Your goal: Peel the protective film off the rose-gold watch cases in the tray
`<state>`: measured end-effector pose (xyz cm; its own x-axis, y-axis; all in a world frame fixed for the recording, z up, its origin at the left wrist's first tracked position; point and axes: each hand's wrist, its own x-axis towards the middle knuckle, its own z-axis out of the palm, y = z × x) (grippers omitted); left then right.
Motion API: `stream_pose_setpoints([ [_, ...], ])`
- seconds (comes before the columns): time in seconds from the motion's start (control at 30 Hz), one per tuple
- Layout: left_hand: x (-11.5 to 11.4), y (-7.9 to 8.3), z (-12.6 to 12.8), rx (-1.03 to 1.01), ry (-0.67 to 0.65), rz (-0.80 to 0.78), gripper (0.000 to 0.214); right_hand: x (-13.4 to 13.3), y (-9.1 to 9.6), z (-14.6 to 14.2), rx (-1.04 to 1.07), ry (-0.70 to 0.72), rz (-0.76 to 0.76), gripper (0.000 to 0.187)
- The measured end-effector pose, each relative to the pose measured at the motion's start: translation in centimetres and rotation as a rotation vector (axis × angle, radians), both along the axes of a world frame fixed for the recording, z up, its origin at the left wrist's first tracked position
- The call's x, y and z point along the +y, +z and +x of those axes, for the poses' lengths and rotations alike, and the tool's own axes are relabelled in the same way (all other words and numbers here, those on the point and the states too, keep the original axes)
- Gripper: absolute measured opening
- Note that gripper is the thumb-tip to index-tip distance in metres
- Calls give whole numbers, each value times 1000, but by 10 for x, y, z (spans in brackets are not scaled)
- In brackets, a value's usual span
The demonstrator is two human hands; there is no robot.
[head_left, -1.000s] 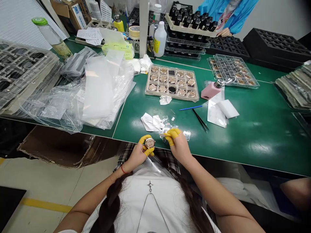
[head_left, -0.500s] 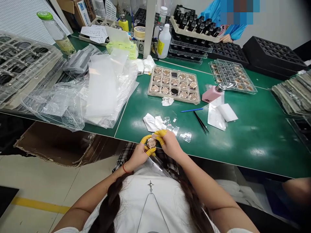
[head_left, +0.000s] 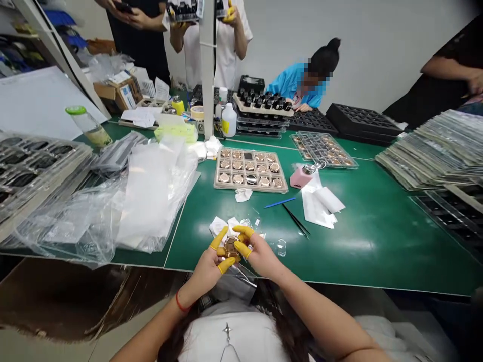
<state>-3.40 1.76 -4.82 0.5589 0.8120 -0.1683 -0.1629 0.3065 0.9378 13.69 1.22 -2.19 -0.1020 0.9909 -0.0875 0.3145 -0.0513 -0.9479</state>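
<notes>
Head view, left hand (head_left: 206, 268), right hand (head_left: 263, 256), grip closed around watch case (head_left: 231, 245), pink bottle (head_left: 300, 177), lettering unreadable

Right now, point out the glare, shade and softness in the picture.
Head view: glare spots on the green table, right of the tweezers; head view, lower left: shade over the cardboard box; head view: any markings on the gold watch case in the left hand are too soft to read.

Bright, whitish light fell across the green table (head_left: 370, 221), glaring in pale patches on its right, while the cardboard box (head_left: 75, 296) beneath sat in shadow. I saw the edges stretched and softened, the top-right corner black.
</notes>
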Motion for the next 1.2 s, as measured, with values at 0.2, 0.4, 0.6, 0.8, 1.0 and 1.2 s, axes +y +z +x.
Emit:
stream_pose_setpoints([
  [0.2, 24, -21, -8, 106, 85, 60, 68, 164, 29, 78, -334, -432, 275, 31],
  [0.4, 26, -31, -9, 87, 84, 56, 55, 300, 17, 107, -558, -552, 176, 35],
  [0.6, 28, -37, -9, -38, 29, -48, 58, 335, -4, 86, -720, -437, 187, 24],
  [0.8, 30, -30, -8, -94, 28, -89, 63, 344, 6, 60, -704, -364, 138, 17],
  [1.0, 33, -11, -10, -39, 186, -63, 58, 256, 32, 17, -475, -249, 182, 35],
  [1.2, 18, -8, -13, -188, 214, -47, 80, 75, 16, -32, 213, 248, -210, 37],
])
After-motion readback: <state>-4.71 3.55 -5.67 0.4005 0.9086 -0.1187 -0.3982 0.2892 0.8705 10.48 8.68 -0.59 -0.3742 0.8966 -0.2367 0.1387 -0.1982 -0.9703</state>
